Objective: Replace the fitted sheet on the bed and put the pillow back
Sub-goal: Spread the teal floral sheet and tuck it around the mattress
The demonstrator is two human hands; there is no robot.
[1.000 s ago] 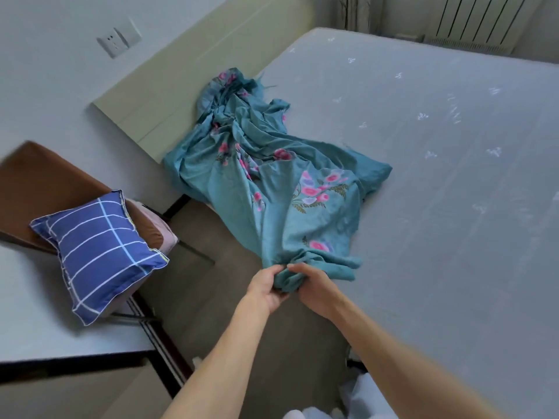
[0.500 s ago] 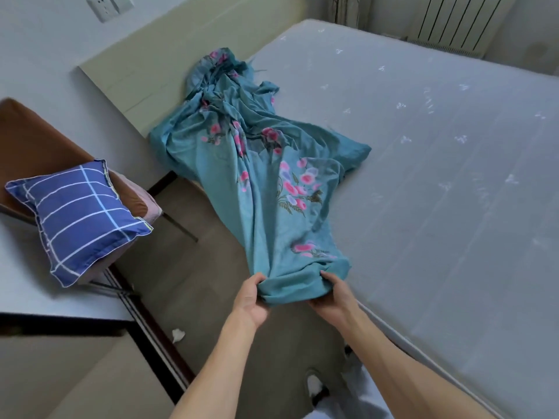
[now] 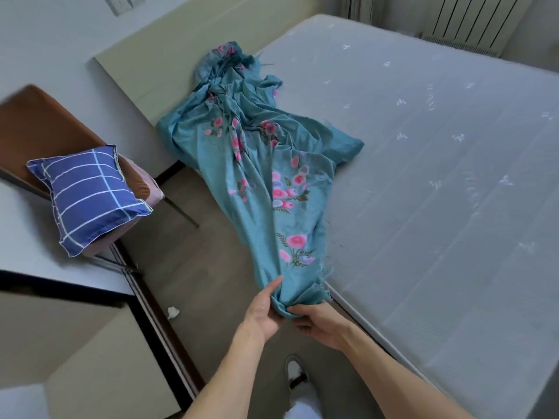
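Note:
A teal fitted sheet (image 3: 260, 164) with pink flowers lies bunched on the bare grey mattress (image 3: 438, 176), one corner hooked at the headboard end, the rest trailing over the bed's left edge toward me. My left hand (image 3: 264, 313) holds the near end of the sheet with its fingers stretched up along the cloth. My right hand (image 3: 317, 323) grips the same bunched end from below. A blue checked pillow (image 3: 87, 195) rests on a brown chair (image 3: 45, 137) at the left.
A pale headboard (image 3: 169, 52) runs along the wall. A white desk (image 3: 27, 237) with a dark frame stands at the left, close to the bed. A narrow strip of floor (image 3: 199, 267) with a scrap of paper (image 3: 173, 312) lies between them. A radiator (image 3: 472, 19) is at the back right.
Both hands have pulled the sheet's near end toward me and off the mattress edge, stretching the cloth longer. The view has shifted back with them.

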